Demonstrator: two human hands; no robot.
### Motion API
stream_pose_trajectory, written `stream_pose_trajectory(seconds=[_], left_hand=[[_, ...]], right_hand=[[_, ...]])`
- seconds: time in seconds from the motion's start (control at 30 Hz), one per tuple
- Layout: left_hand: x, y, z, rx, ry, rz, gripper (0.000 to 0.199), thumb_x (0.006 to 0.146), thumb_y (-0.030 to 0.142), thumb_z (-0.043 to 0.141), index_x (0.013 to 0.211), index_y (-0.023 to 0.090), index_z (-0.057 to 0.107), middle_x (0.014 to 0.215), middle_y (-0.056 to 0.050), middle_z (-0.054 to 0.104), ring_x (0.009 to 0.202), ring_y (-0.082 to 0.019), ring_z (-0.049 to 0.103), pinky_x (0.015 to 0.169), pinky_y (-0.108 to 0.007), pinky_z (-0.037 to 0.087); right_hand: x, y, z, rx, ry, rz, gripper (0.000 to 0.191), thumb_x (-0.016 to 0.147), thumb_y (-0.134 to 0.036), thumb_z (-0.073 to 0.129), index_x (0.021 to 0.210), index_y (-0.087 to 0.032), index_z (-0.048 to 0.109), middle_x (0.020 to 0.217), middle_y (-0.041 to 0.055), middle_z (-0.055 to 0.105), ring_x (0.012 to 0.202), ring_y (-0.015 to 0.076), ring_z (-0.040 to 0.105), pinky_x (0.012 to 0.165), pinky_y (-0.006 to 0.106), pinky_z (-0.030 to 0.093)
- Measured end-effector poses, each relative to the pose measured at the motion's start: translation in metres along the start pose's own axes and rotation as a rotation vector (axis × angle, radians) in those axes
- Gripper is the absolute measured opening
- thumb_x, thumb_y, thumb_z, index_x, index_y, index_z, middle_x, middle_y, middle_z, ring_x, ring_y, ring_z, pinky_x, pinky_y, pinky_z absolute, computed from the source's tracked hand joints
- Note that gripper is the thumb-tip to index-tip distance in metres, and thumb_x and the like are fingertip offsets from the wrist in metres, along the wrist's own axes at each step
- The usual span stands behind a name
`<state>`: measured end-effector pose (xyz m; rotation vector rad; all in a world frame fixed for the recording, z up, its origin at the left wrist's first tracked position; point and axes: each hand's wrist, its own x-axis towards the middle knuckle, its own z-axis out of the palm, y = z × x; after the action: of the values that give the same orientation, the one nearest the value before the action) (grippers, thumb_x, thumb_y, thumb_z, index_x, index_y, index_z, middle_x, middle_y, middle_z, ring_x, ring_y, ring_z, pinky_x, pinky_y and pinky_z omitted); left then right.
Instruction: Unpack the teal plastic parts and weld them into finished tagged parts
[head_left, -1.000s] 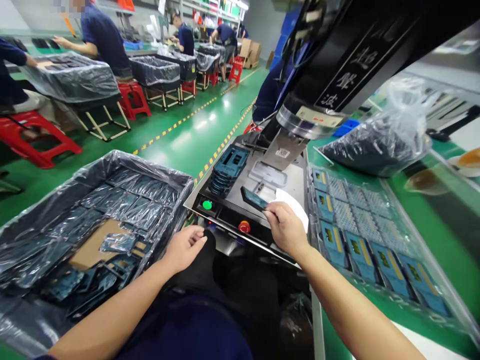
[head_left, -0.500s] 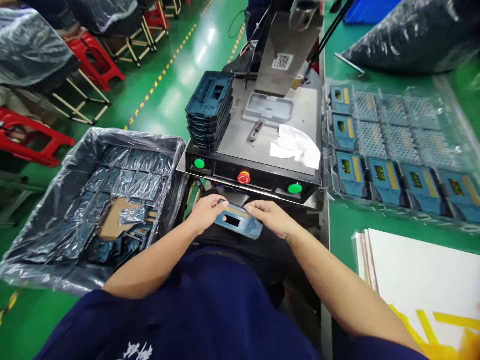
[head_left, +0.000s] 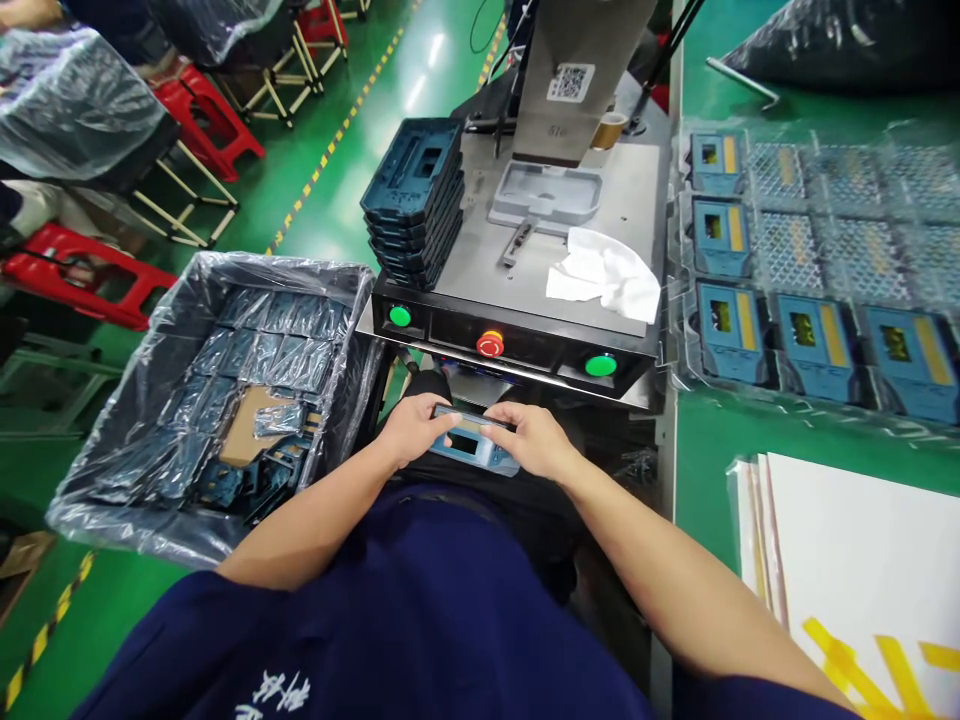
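Blue plastic housing [head_left: 466, 456] clamped by your left hand [head_left: 411, 430] and right hand [head_left: 529, 442].
You hold it at your lap, just below the control panel [head_left: 450, 335]; stacked housings [head_left: 411, 205] stand far on the steel plate [head_left: 480, 255], lined bin [head_left: 285, 262] left, blister tray [head_left: 806, 250] right.

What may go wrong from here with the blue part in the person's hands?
The blue part is held low by the left hand and right hand, below the machine's front edge, so a slip might drop it. The dark stack stands near the plate's edge and may topple if bumped. The metal head stands close to the nest, so fingers there might get pinched.
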<state>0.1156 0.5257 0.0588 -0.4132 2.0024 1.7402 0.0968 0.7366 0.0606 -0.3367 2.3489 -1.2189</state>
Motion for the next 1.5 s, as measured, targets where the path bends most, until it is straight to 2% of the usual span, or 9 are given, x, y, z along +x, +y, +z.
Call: stream_pose_trajectory(seconds=[0.1, 0.2, 0.27, 0.37, 0.53, 0.67, 0.77, 0.93, 1.5], left_hand=[[0.001, 0.001, -0.001, 0.140, 0.036, 0.032, 0.033, 0.075, 0.040, 0.071, 0.097, 0.016, 0.063, 0.072, 0.000, 0.065, 0.055, -0.014, 0.063, 0.056, -0.026, 0.049], [-0.002, 0.004, 0.003, 0.446, 0.195, 0.140, 0.053, 0.076, 0.046, 0.070, 0.118, 0.017, 0.058, 0.098, -0.009, 0.069, 0.086, -0.024, 0.069, 0.080, -0.035, 0.053], [-0.006, 0.006, 0.008, 0.617, 0.277, 0.239, 0.078, 0.070, 0.053, 0.074, 0.133, 0.015, 0.049, 0.125, -0.017, 0.061, 0.115, -0.031, 0.060, 0.098, -0.042, 0.047], [-0.008, 0.010, 0.014, 0.725, 0.280, 0.294, 0.102, 0.061, 0.059, 0.079, 0.142, 0.011, 0.039, 0.136, -0.022, 0.051, 0.126, -0.036, 0.051, 0.105, -0.047, 0.042], [-0.002, 0.014, 0.004, 0.686, 0.197, 0.281, 0.058, 0.077, 0.043, 0.071, 0.125, 0.016, 0.057, 0.124, -0.014, 0.063, 0.118, -0.030, 0.058, 0.105, -0.043, 0.043], [0.002, 0.014, -0.004, 0.380, 0.150, 0.164, 0.035, 0.084, 0.036, 0.062, 0.114, 0.017, 0.065, 0.100, -0.007, 0.070, 0.083, -0.020, 0.068, 0.085, -0.037, 0.055], [0.000, 0.016, -0.005, 0.020, 0.121, 0.052, 0.034, 0.083, 0.041, 0.063, 0.105, 0.015, 0.068, 0.084, -0.003, 0.069, 0.066, -0.014, 0.064, 0.065, -0.029, 0.057], [-0.004, 0.021, -0.008, -0.250, 0.084, -0.063, 0.040, 0.079, 0.049, 0.068, 0.097, 0.014, 0.069, 0.067, 0.000, 0.065, 0.058, -0.012, 0.061, 0.058, -0.025, 0.053], [-0.006, 0.026, -0.013, -0.314, 0.088, -0.171, 0.037, 0.085, 0.048, 0.061, 0.096, 0.014, 0.068, 0.072, -0.004, 0.069, 0.058, -0.014, 0.067, 0.054, -0.024, 0.049]], right_hand=[[0.002, 0.005, 0.006, 0.051, 0.028, 0.034, 0.020, 0.083, -0.037, 0.059, 0.091, -0.023, 0.071, 0.085, 0.0008, 0.074, 0.075, 0.0178, 0.066, 0.070, 0.028, 0.049], [0.004, 0.009, 0.016, 0.196, 0.046, 0.041, 0.026, 0.088, -0.034, 0.051, 0.102, -0.022, 0.070, 0.094, 0.0031, 0.074, 0.082, 0.0185, 0.067, 0.076, 0.031, 0.052], [0.004, 0.010, 0.022, 0.261, 0.059, 0.017, 0.029, 0.089, -0.032, 0.048, 0.106, -0.022, 0.069, 0.103, 0.0046, 0.073, 0.092, 0.0199, 0.067, 0.085, 0.034, 0.052], [0.003, 0.011, 0.028, 0.291, 0.078, -0.008, 0.030, 0.089, -0.032, 0.049, 0.109, -0.023, 0.069, 0.113, 0.0055, 0.071, 0.105, 0.0222, 0.065, 0.095, 0.038, 0.048], [0.003, 0.015, 0.027, 0.407, 0.058, 0.073, 0.031, 0.087, -0.037, 0.051, 0.107, -0.022, 0.070, 0.104, 0.0052, 0.073, 0.091, 0.0209, 0.066, 0.086, 0.037, 0.052], [0.005, 0.016, 0.022, 0.572, 0.060, 0.149, 0.033, 0.083, -0.042, 0.057, 0.103, -0.019, 0.071, 0.096, 0.0055, 0.073, 0.081, 0.0185, 0.065, 0.080, 0.034, 0.052], [0.006, 0.014, 0.018, 0.660, 0.067, 0.187, 0.036, 0.077, -0.046, 0.065, 0.099, -0.018, 0.072, 0.089, 0.0044, 0.073, 0.074, 0.0165, 0.062, 0.075, 0.032, 0.051], [0.007, 0.011, 0.015, 0.729, 0.083, 0.209, 0.039, 0.069, -0.050, 0.072, 0.092, -0.018, 0.074, 0.084, 0.0032, 0.073, 0.070, 0.0147, 0.060, 0.071, 0.030, 0.049], [0.006, 0.008, 0.010, 0.765, 0.078, 0.234, 0.041, 0.064, -0.050, 0.077, 0.089, -0.018, 0.075, 0.081, 0.0031, 0.072, 0.068, 0.0140, 0.059, 0.069, 0.029, 0.047]])
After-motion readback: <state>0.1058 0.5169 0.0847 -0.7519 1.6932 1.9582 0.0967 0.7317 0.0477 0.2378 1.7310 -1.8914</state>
